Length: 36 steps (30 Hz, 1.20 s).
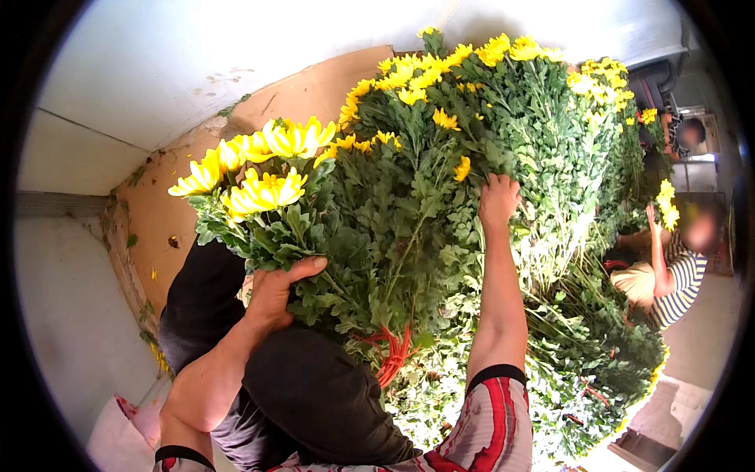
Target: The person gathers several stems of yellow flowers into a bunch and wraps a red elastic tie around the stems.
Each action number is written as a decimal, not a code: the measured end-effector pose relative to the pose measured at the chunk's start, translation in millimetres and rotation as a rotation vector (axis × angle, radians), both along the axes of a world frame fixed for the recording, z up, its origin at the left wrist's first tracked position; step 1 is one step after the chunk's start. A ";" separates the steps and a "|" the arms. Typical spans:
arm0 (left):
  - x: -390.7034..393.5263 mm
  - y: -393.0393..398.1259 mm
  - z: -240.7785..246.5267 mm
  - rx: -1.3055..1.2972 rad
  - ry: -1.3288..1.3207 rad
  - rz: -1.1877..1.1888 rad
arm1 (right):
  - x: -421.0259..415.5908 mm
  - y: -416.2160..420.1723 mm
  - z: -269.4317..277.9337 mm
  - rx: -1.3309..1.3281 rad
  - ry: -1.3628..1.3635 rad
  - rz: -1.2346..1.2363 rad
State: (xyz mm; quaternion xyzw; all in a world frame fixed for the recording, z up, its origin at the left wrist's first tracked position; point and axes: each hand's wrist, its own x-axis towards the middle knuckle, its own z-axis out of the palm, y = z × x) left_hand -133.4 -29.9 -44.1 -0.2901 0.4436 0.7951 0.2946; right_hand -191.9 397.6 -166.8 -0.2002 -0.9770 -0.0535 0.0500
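My left hand [274,292] is closed around a bunch of yellow chrysanthemums [262,192], gripping the leafy stems just below the blooms, with the thumb along the front. My right hand [500,199] reaches forward into a large heap of chrysanthemum stems [548,159]. Its fingertips go in among the leaves, so I cannot tell whether they grip a stem. Single yellow blooms [462,169] stand out from the foliage just left of that hand. Close to my knee, a bundle of orange-red ties [394,354] lies on the greenery.
Brown cardboard [171,206] covers the ground at the left, beside a pale wall [177,76]. Cut leaves [424,401] litter the floor. At the right sits a person in a striped shirt [678,295], hand raised near yellow blooms [667,206]. Another person [675,135] is farther back.
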 end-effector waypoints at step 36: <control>-8.9 -17.7 4.0 0.080 0.049 0.210 | 107.3 -235.5 94.0 -1.321 0.190 0.274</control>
